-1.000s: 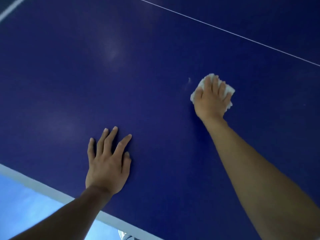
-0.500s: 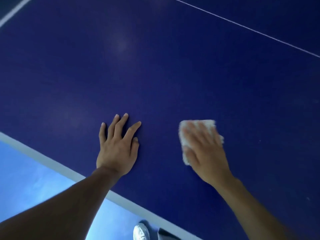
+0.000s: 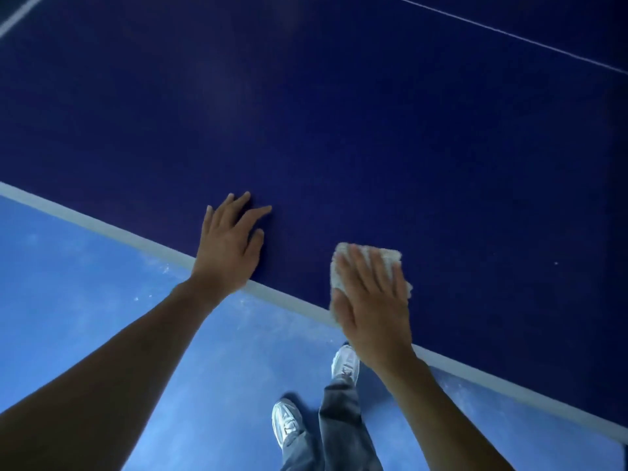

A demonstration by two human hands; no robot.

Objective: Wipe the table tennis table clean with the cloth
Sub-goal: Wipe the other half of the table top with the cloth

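**Fingers flat on cloth at the near edge**

Fingers [image 3: 365,266] of the right hand [image 3: 370,300] lie extended and close together, pressing the white cloth [image 3: 390,258] flat on the table [image 3: 373,130]. Not pinching it, just palm pressure. Cloth sits right at the near white edge line [image 3: 102,226], heel of the hand over that line.

Left hand [image 3: 227,243] is splayed, empty, flat on the blue surface just left of the cloth, likely bracing.

Step, my read: end of a wipe stroke pulled toward the near edge. Next move probably calls for shifting the cloth sideways and pushing far again for a fresh lane; far half and the thin white line [image 3: 509,35] at far right look unreached. A small speck [image 3: 556,263] sits right of the cloth. Floor [image 3: 85,317] and shoes [image 3: 346,363] below.
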